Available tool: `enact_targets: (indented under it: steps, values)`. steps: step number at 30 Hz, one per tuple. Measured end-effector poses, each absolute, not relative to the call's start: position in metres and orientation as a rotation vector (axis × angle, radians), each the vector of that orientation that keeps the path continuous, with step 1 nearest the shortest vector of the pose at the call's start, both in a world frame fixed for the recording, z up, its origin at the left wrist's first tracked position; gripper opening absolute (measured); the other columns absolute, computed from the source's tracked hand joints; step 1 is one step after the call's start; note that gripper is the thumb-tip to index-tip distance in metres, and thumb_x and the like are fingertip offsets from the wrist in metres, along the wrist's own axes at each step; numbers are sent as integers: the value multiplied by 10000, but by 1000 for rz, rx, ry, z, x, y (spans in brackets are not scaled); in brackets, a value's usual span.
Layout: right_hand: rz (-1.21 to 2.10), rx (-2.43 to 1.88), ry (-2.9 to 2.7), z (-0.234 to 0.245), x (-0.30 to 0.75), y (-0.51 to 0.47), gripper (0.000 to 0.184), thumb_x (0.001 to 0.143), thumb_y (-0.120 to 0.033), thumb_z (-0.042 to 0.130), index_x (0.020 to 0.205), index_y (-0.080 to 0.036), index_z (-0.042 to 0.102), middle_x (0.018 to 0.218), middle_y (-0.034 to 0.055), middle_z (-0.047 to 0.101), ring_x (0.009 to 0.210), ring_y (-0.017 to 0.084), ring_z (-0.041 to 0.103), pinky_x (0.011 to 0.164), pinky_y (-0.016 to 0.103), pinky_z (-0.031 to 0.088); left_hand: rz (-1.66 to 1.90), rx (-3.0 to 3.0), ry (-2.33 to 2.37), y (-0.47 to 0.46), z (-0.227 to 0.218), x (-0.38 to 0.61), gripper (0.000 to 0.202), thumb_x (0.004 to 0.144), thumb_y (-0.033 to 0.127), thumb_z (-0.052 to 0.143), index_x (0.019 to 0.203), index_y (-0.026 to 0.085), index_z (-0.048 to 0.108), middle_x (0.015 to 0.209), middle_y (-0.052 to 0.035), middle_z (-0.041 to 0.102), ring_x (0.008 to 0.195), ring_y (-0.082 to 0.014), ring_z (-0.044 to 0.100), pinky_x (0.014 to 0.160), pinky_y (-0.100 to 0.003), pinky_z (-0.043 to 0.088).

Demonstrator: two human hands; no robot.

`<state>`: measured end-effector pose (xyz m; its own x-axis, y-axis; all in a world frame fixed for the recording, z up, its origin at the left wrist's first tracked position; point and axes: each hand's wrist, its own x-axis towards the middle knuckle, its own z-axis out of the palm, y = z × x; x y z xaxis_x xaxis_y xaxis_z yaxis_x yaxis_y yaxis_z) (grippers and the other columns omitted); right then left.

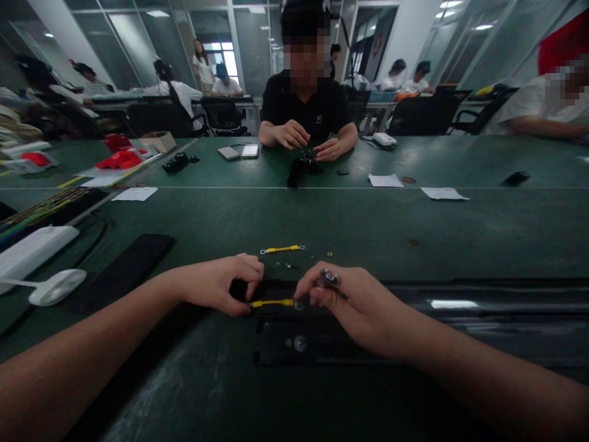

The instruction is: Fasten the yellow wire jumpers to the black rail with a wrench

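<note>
While the left hand (237,287) pinches the near yellow wire (272,302) by its left end, the right hand (352,301) curls around a shiny metal piece (329,277), its index fingertip at the wire's right end. That wire lies by the left end of the long black part (506,302), nearer the tabletop's (207,215) near edge than its far edge. Good handling here probably means a light left pinch, the wire kept straight and its right end flat under the fingertip; whether that end sits over a hole is hard to tell behind the fingers. Counted: 2 yellow wires, the spare wire (282,248) lying beyond the hands; 1 brass ring (330,253) right of it; 2 pale discs (300,343) near the black part's near left corner.
</note>
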<state>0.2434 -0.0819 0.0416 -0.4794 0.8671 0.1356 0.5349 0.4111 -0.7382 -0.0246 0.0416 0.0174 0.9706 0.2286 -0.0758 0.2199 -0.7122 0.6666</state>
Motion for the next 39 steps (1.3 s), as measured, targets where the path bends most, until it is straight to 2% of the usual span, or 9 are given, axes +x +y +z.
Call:
enact_targets:
  steps: [7, 22, 30, 39]
  values:
    - [867, -1185, -2122, 40, 243, -84, 115, 1011, -196, 530, 977, -182, 638, 857, 8, 675, 780, 153, 636, 722, 279, 464, 12, 2375, 314, 42, 16, -25, 174, 777, 147, 784, 771, 193, 616, 901, 34, 634, 971, -184, 567, 960, -326, 365]
    - [845, -1160, -2233, 42, 242, -81, 120, 1014, -169, 526, 973, -182, 638, 881, 18, 683, 780, 150, 631, 728, 274, 457, 17, 2377, 312, 42, 17, -25, 164, 785, 159, 773, 760, 193, 614, 904, 24, 639, 969, -191, 569, 966, -333, 375]
    - [876, -1143, -2213, 42, 241, -80, 109, 965, -94, 590, 955, -176, 661, 894, 7, 712, 797, 131, 658, 726, 242, 456, 9, 2380, 330, 41, 18, -25, 171, 779, 140, 766, 760, 191, 604, 901, 24, 642, 964, -189, 568, 963, -325, 377]
    - [818, -1158, -2263, 41, 241, -81, 111, 960, -108, 616, 950, -183, 697, 912, 22, 745, 821, 145, 684, 745, 255, 489, 0, 2376, 326, 41, 20, -24, 176, 782, 155, 783, 763, 191, 611, 907, 27, 639, 973, -192, 565, 967, -333, 365]
